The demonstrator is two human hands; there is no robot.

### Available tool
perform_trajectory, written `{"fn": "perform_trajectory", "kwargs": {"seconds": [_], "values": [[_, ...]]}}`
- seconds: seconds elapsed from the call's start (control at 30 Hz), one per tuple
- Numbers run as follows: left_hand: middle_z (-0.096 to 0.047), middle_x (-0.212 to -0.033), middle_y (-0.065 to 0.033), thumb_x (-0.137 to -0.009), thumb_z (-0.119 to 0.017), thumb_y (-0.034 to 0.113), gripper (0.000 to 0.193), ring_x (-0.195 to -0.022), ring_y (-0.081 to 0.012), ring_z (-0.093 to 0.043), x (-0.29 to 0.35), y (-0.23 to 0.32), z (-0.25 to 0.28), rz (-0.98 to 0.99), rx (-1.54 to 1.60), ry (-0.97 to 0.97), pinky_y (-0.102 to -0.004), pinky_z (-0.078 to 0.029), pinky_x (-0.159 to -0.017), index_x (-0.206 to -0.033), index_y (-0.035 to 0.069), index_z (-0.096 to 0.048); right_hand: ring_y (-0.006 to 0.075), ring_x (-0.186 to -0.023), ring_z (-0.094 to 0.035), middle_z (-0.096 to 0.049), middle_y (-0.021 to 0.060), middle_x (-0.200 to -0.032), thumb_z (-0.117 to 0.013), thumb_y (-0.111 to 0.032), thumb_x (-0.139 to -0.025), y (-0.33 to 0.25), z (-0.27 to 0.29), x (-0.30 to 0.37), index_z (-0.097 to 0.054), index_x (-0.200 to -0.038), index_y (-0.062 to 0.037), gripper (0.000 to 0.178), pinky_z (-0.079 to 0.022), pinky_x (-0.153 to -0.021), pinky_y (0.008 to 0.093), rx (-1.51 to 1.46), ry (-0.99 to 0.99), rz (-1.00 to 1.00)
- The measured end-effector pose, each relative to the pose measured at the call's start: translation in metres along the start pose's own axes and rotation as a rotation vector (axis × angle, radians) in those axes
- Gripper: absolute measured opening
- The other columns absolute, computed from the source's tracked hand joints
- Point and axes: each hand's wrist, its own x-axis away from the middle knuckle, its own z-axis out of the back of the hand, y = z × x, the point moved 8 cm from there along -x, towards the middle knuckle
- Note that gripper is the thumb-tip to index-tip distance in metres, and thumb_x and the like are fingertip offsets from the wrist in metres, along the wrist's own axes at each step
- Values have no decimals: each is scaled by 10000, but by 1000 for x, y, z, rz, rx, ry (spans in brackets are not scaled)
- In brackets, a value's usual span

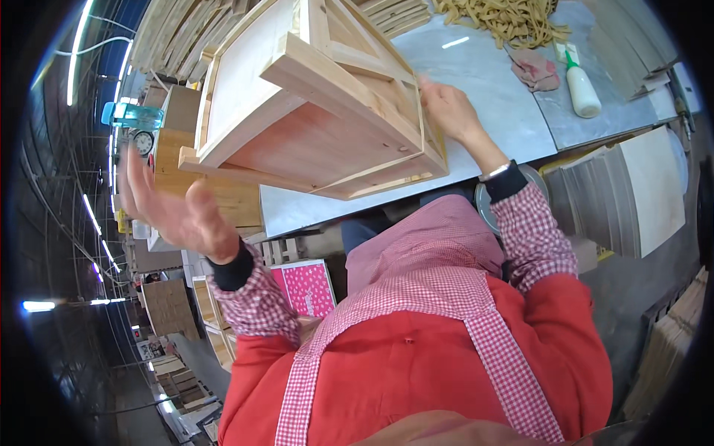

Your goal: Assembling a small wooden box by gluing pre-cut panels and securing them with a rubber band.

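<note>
A pale wooden box-like frame (320,149), with panelled sides and slats along its edges, stands tilted in front of me over the table. Against its right side is my right hand (452,113), fingers curled at the edge and partly hidden by the wood. My left hand (178,212) is raised to the left of the frame, apart from it, with thumb and fingers spread and nothing in them.
On the pale table (491,111) lie a heap of tan strips (506,18), a pink cloth (535,70) and a white squeeze bottle (581,93) with a green nozzle. Stacked panels (610,193) stand at right. A small round clock (143,141) and bluish bottle (134,115) are at left.
</note>
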Motion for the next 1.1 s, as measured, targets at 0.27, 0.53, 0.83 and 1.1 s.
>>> {"fn": "perform_trajectory", "kwargs": {"seconds": [0.27,0.53,0.83,1.1], "values": [[-668,-983,-135,-905,-595,156,145,-1098,-272,-584,-56,68,-141,-198,349,-666,-415,-387,-1038,-913,17,-636,239,-644,-566,-563,224,-682,-463,-244,-887,9,-20,-44,-598,-776,53,345,-446,-622,398,-16,53,44],[-646,-898,-131,-886,-568,95,90,-1035,-331,-585,-55,56,-110,-360,1121,-285,-441,-377,-1057,-841,17,-582,340,-568,-571,-508,258,-618,-476,-152,-864,-152,35,-5,-523,-701,72,282,-436,-556,413,-127,82,414],[-645,-968,-136,-891,-575,109,184,-956,-292,-617,-58,58,-88,-140,601,-178,-374,-468,-899,-1013,-13,-639,142,-631,-549,-589,76,-744,-628,-23,-859,-248,97,105,-594,-842,25,62,-447,-600,256,31,319,857],[-672,-996,-117,-910,-579,89,199,-916,-217,-635,40,-64,29,339,618,353,-298,-487,-831,-1078,6,-644,145,-851,-657,-689,100,-970,-685,-9,-854,-279,60,69,-683,-1017,20,166,-525,-733,237,232,191,1049]]}}
